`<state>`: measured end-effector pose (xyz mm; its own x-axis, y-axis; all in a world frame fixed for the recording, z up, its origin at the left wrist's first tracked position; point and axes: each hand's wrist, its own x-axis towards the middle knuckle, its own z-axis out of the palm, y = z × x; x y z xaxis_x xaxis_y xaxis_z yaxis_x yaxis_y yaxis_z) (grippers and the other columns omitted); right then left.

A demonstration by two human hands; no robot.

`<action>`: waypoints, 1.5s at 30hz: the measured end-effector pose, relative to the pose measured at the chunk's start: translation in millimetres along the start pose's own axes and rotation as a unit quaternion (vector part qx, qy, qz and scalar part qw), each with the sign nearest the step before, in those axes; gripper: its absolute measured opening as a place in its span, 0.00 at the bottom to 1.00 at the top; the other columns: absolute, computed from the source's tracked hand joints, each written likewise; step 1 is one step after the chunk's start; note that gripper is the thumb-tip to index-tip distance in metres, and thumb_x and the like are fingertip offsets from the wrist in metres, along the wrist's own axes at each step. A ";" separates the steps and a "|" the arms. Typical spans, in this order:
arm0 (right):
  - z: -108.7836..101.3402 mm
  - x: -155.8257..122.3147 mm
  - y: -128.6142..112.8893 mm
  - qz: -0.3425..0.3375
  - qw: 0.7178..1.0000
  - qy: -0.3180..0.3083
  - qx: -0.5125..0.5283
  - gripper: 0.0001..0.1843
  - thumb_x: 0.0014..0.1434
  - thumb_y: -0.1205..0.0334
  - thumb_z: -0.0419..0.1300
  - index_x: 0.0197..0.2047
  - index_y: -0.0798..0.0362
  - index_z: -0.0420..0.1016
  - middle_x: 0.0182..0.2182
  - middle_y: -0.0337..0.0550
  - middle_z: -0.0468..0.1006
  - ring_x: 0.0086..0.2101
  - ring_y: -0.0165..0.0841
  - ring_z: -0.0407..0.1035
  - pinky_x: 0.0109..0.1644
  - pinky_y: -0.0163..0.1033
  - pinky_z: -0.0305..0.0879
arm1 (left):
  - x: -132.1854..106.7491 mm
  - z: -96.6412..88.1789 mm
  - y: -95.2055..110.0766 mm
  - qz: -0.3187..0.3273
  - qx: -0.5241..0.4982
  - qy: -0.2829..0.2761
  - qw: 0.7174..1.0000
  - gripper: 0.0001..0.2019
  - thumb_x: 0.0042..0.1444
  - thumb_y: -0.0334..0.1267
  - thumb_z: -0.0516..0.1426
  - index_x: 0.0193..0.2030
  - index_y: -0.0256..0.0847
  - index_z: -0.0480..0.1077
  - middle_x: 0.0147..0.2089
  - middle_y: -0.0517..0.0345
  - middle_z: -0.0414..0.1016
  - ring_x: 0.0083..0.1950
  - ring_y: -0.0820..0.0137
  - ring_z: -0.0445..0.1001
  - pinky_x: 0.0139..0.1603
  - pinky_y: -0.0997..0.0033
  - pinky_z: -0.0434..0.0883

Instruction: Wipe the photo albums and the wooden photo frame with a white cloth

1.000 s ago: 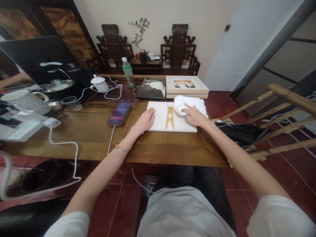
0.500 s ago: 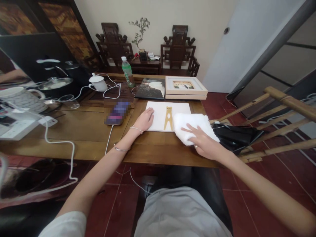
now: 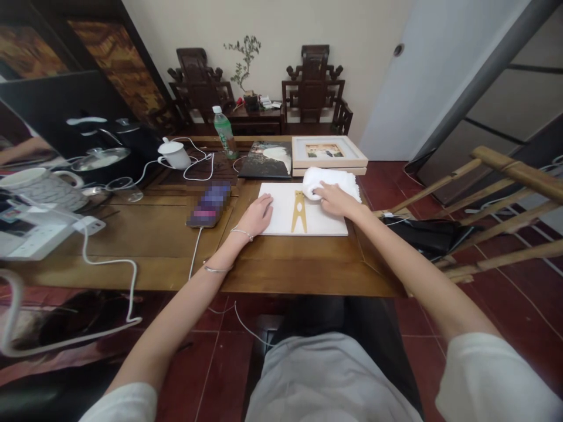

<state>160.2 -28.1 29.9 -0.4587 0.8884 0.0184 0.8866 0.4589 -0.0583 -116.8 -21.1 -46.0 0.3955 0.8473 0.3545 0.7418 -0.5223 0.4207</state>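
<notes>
A white rectangular board (image 3: 281,202) lies flat on the wooden table. On its middle is a gold, A-shaped figure (image 3: 299,215) with a small animal-like head and an oval hole. My left hand (image 3: 258,214) rests on the board's left edge, fingers stretched out and holding nothing. With my right hand (image 3: 335,199) I grip a folded white towel (image 3: 341,179) over the board's upper right corner. Part of that corner is hidden under the towel.
Behind the board are a light wood picture frame (image 3: 329,153) and a dark picture panel (image 3: 266,161). A phone (image 3: 209,204) on a cable, a green bottle (image 3: 225,132), a lidded white cup (image 3: 175,154) and a patterned mug (image 3: 41,187) stand left. A bamboo chair (image 3: 505,170) is right.
My right hand has moved the towel away from me, from the board's lower right side to its upper right corner. My left hand stays on the left edge.
</notes>
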 end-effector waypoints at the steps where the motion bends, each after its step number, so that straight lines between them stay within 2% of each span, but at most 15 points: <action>1: -3.0 0.3 1.7 -0.008 1.000 -0.004 0.000 0.30 0.56 0.77 0.44 0.59 0.58 0.71 0.57 0.63 0.72 0.58 0.51 0.66 0.61 0.60 0.60 | 0.0 -0.1 -0.1 -0.001 0.002 -0.001 1.000 0.21 0.64 0.35 0.47 0.60 0.34 0.70 0.66 0.41 0.69 0.69 0.55 0.65 0.73 0.48 0.60; 4: -7.8 -11.9 3.1 -0.038 0.999 -0.016 -0.002 0.28 0.56 0.77 0.45 0.56 0.59 0.72 0.56 0.63 0.74 0.57 0.50 0.68 0.60 0.57 0.63 | 0.0 -0.3 0.4 0.003 0.012 -0.003 1.000 0.21 0.65 0.36 0.46 0.59 0.32 0.70 0.66 0.40 0.69 0.69 0.56 0.65 0.73 0.50 0.60; 11: 0.9 -83.1 -15.1 -0.123 0.992 -0.013 0.026 0.27 0.51 0.78 0.50 0.51 0.53 0.76 0.66 0.54 0.66 0.69 0.48 0.51 0.70 0.65 0.50 | -0.2 1.0 1.4 0.003 0.009 0.000 1.000 0.21 0.65 0.35 0.46 0.60 0.33 0.70 0.66 0.42 0.69 0.69 0.56 0.65 0.73 0.50 0.60; 14: 2.3 -97.7 -16.3 -0.148 0.988 -0.007 0.045 0.24 0.51 0.78 0.51 0.47 0.51 0.78 0.66 0.52 0.66 0.69 0.47 0.51 0.71 0.66 0.48 | -0.2 1.3 2.4 -0.003 0.011 -0.003 1.000 0.21 0.65 0.36 0.46 0.59 0.30 0.69 0.67 0.39 0.68 0.70 0.56 0.64 0.73 0.52 0.60; 17: 4.7 -87.8 -7.9 -0.149 0.988 0.008 0.051 0.22 0.51 0.77 0.52 0.44 0.52 0.78 0.67 0.53 0.65 0.69 0.49 0.51 0.70 0.68 0.47 | -0.2 1.0 3.0 -0.004 0.016 -0.003 1.000 0.21 0.65 0.35 0.46 0.59 0.29 0.69 0.66 0.38 0.68 0.70 0.56 0.65 0.73 0.52 0.59; 20: 7.5 -59.4 5.2 -0.125 0.992 0.005 0.030 0.24 0.49 0.78 0.52 0.47 0.55 0.76 0.71 0.54 0.57 0.71 0.52 0.45 0.68 0.68 0.50 | 0.1 0.2 2.4 -0.002 0.012 -0.003 1.000 0.21 0.64 0.35 0.46 0.59 0.31 0.70 0.66 0.39 0.69 0.69 0.56 0.65 0.73 0.50 0.60; 22: 6.4 -36.6 13.0 -0.094 0.995 0.000 0.018 0.26 0.49 0.78 0.52 0.50 0.55 0.74 0.72 0.54 0.55 0.70 0.53 0.47 0.66 0.64 0.56 | 0.2 -0.3 1.9 -0.001 0.009 -0.003 1.000 0.21 0.64 0.34 0.47 0.59 0.31 0.70 0.66 0.39 0.69 0.69 0.55 0.65 0.73 0.49 0.60; 24: 1.4 -15.7 18.5 -0.067 0.998 -0.005 0.012 0.28 0.50 0.77 0.51 0.54 0.54 0.72 0.68 0.55 0.63 0.67 0.52 0.56 0.63 0.59 0.61 | 0.1 -1.0 1.7 0.001 0.010 -0.002 1.000 0.21 0.64 0.34 0.47 0.59 0.31 0.70 0.65 0.39 0.69 0.69 0.55 0.66 0.73 0.50 0.60; 26: -6.6 -0.1 21.6 -0.053 0.998 -0.014 0.005 0.29 0.52 0.77 0.49 0.56 0.54 0.72 0.60 0.57 0.73 0.60 0.50 0.65 0.58 0.55 0.64 | -0.3 -1.6 1.8 0.002 0.011 -0.002 1.000 0.21 0.64 0.35 0.47 0.59 0.32 0.70 0.66 0.39 0.69 0.69 0.56 0.66 0.73 0.50 0.60; 30: -22.2 8.2 22.4 -0.044 0.998 -0.034 -0.008 0.26 0.54 0.75 0.48 0.53 0.56 0.73 0.45 0.56 0.80 0.47 0.48 0.72 0.48 0.47 0.64 | -1.2 -2.8 2.3 0.001 0.010 -0.006 1.000 0.21 0.65 0.36 0.46 0.59 0.31 0.70 0.66 0.39 0.69 0.70 0.56 0.65 0.73 0.52 0.59; 33: -26.2 -6.2 19.4 -0.059 0.997 -0.040 -0.024 0.23 0.53 0.75 0.48 0.49 0.55 0.74 0.39 0.53 0.80 0.41 0.45 0.72 0.43 0.43 0.62 | -1.3 -2.5 2.0 0.001 0.010 -0.008 1.000 0.21 0.65 0.36 0.46 0.59 0.31 0.70 0.66 0.39 0.69 0.70 0.55 0.65 0.73 0.51 0.59; 36: -23.9 -36.2 10.7 -0.089 0.995 -0.042 -0.025 0.21 0.51 0.76 0.48 0.44 0.54 0.75 0.37 0.52 0.80 0.38 0.45 0.72 0.42 0.43 0.63 | -0.9 -0.9 1.3 0.000 0.003 -0.005 1.000 0.21 0.64 0.36 0.47 0.60 0.33 0.70 0.66 0.40 0.69 0.70 0.55 0.65 0.73 0.48 0.60; 38: -21.5 -62.5 0.0 -0.109 0.993 -0.041 -0.011 0.21 0.50 0.77 0.49 0.43 0.54 0.75 0.41 0.53 0.80 0.41 0.46 0.73 0.45 0.44 0.64 | -0.7 0.3 1.0 0.000 0.001 -0.003 1.000 0.21 0.64 0.36 0.47 0.60 0.32 0.70 0.66 0.40 0.69 0.70 0.54 0.64 0.73 0.48 0.60; 42: -20.7 -110.4 -24.7 -0.124 0.991 -0.045 0.004 0.23 0.49 0.78 0.50 0.44 0.53 0.77 0.58 0.56 0.74 0.56 0.48 0.69 0.56 0.48 0.64 | -0.8 1.4 1.6 -0.001 0.016 -0.005 1.000 0.22 0.65 0.36 0.46 0.59 0.28 0.70 0.67 0.37 0.68 0.70 0.54 0.64 0.73 0.50 0.60; 45: -24.0 -119.2 -28.4 -0.131 0.990 -0.049 0.022 0.22 0.49 0.78 0.49 0.42 0.52 0.77 0.58 0.55 0.75 0.56 0.46 0.69 0.56 0.47 0.64 | -1.0 0.8 2.2 0.001 0.008 -0.004 1.000 0.22 0.65 0.36 0.46 0.59 0.29 0.70 0.67 0.36 0.68 0.70 0.53 0.64 0.73 0.48 0.60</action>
<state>191.2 -146.8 53.3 -0.6787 0.7322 -0.0580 0.7333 0.6712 -0.1084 -115.2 -23.0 -46.1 0.4008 0.8474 0.3483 0.7493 -0.5219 0.4075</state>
